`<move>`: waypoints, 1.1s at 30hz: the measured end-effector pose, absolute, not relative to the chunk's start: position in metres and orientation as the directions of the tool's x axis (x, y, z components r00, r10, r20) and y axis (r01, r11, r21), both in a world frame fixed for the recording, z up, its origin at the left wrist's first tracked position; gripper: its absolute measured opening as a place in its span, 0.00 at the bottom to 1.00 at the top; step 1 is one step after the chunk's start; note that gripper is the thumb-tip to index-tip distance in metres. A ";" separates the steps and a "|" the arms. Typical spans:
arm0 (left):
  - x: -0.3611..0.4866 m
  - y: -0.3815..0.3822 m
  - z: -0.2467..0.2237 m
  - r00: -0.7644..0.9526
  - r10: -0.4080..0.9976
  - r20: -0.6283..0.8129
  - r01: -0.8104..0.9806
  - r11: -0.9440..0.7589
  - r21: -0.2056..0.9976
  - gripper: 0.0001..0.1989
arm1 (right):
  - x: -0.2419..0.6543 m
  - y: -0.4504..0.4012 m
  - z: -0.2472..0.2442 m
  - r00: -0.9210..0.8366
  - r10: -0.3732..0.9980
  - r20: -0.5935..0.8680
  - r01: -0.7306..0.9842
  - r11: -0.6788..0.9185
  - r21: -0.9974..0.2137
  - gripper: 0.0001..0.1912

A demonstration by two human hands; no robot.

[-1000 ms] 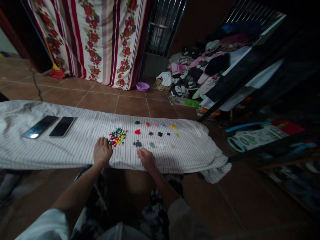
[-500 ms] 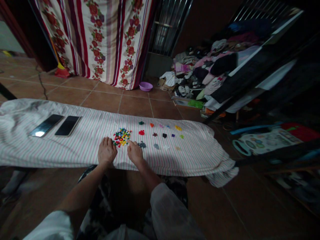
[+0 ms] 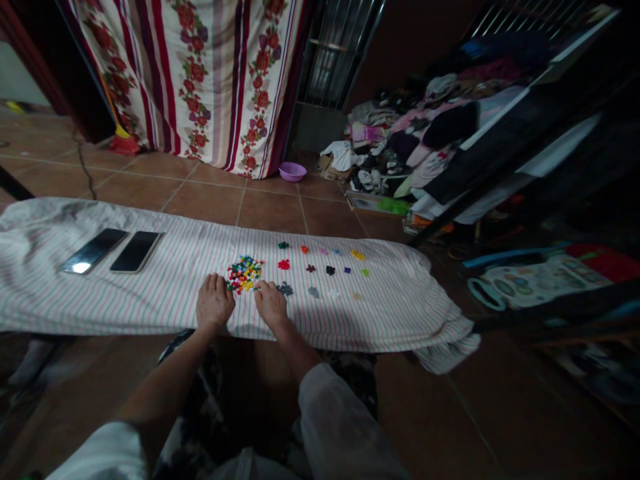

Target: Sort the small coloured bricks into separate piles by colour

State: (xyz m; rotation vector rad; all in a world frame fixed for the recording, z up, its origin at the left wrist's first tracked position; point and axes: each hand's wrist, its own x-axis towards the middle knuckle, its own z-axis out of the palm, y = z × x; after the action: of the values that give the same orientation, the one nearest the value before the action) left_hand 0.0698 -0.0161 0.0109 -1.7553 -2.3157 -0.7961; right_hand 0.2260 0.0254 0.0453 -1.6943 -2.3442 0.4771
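A mixed pile of small coloured pieces (image 3: 245, 272), perhaps beads, lies on the striped cloth (image 3: 180, 287). My left hand (image 3: 215, 301) rests palm down at the pile's near left edge, its fingers lying on the cloth. At the pile's near right edge is my right hand (image 3: 271, 303), fingers curled in and the fingertips close together. Whether a piece sits between them is too small to see. Right of the pile lie small single-colour groups in rows, among them red pieces (image 3: 284, 265), black pieces (image 3: 331, 271), yellow pieces (image 3: 358, 255) and dark grey pieces (image 3: 285, 289).
Two phones (image 3: 94, 251) (image 3: 136, 252) lie on the cloth to the left. Beyond the table are a flowered curtain (image 3: 220, 87), a purple basin (image 3: 293, 172) and a red broom (image 3: 124, 143). Heaped clothes (image 3: 395, 137) and a dark slanting bar (image 3: 450, 213) stand at the right.
Both hands stay at the pile, with barely any visible movement. The view has shifted very slightly.
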 end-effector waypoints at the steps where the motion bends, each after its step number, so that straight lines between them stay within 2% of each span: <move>1: 0.070 -0.016 0.011 -0.316 0.858 0.406 0.926 0.185 0.330 0.19 | 0.226 0.025 0.045 -0.313 0.950 -0.013 0.879 0.284 -0.384 0.12; 19: 0.069 -0.016 0.011 -0.317 0.850 0.422 0.920 0.166 0.356 0.18 | 0.239 0.010 0.029 -0.265 0.947 0.181 0.766 0.321 -0.557 0.06; 23: 0.068 -0.015 0.010 -0.294 0.854 0.429 0.933 0.158 0.323 0.18 | 0.245 0.008 0.024 -0.266 0.939 0.216 0.697 0.342 -0.630 0.05; 29: 0.066 -0.015 0.007 -0.274 0.849 0.453 0.941 0.139 0.309 0.17 | 0.261 0.004 0.015 -0.175 0.971 0.160 0.575 0.233 -0.785 0.06; 33: 0.064 -0.014 0.004 -0.269 0.848 0.456 0.942 0.134 0.307 0.17 | 0.277 0.000 0.014 -0.105 0.989 0.108 0.513 0.146 -0.846 0.07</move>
State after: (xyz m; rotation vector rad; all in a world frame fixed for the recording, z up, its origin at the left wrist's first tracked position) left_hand 0.0640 -0.0142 0.0042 -1.7840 -2.2298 -0.8166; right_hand 0.2767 -0.0004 0.0143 -1.4534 -1.7169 0.8507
